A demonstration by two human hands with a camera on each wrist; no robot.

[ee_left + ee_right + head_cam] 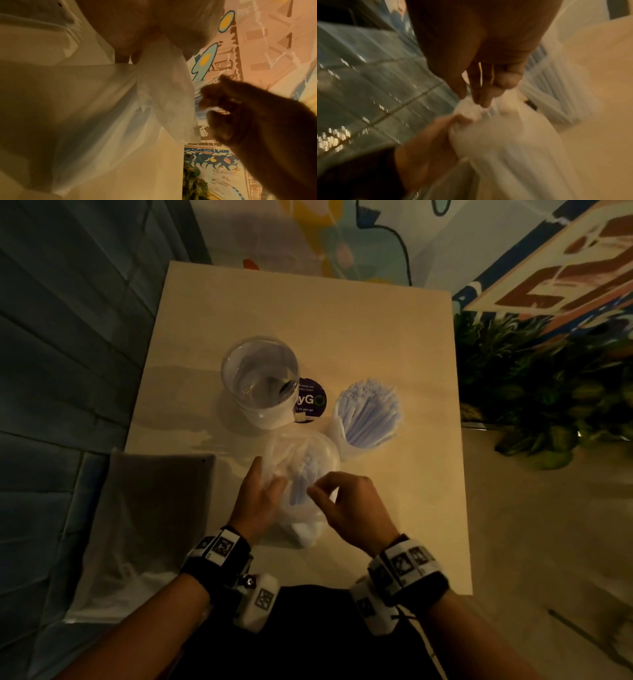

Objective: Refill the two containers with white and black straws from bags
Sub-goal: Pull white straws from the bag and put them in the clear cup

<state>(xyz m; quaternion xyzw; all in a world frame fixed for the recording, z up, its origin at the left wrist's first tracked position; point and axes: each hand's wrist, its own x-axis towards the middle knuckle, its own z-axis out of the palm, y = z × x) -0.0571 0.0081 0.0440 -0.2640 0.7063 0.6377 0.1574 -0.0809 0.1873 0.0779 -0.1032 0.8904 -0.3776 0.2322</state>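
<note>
Beige table (394, 337), round purple sticker (313, 400), leafy plant (548, 392)

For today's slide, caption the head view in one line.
Both hands open a straw bag beside an empty container.

Round dark purple sticker (311, 400) on the pale tabletop, beyond both hands, partly hidden behind the clear empty container (260, 378): large letters "yG" readable, with small lines "keep our", "clean" and "as you go".

A café or eatery: a small table (394, 337) with a cleaning-notice sticker (313, 402), painted mural wall (308, 234), straw container (368, 414), foliage (548, 392).
</note>
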